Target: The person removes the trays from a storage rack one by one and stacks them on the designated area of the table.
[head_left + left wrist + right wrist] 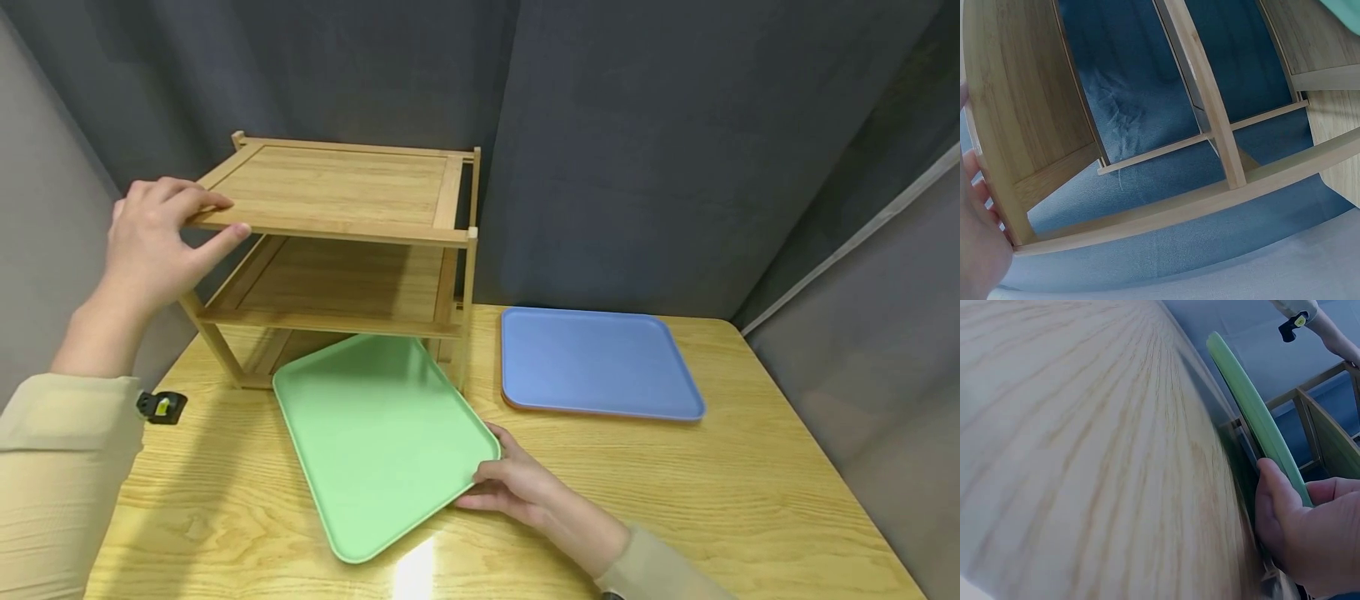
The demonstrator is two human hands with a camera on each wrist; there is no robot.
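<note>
A bamboo rack (pixel 337 250) with shelves stands at the back left of the wooden table (pixel 675 500). My left hand (pixel 161 242) grips the front left corner of its top shelf, fingers above and thumb below; the left wrist view shows the rack's (pixel 1210 112) slats from beneath. A green tray (pixel 378 437) lies tilted in front of the rack, its far edge at the bottom opening. My right hand (pixel 510 483) pinches the tray's near right corner; in the right wrist view the tray's rim (pixel 1254 406) is lifted off the table under my fingers (pixel 1272 506).
A blue tray (pixel 596 362) lies flat on the table to the right of the rack, with a reddish edge beneath it. Dark curtains close in the back and sides. The table's front right part is bare wood.
</note>
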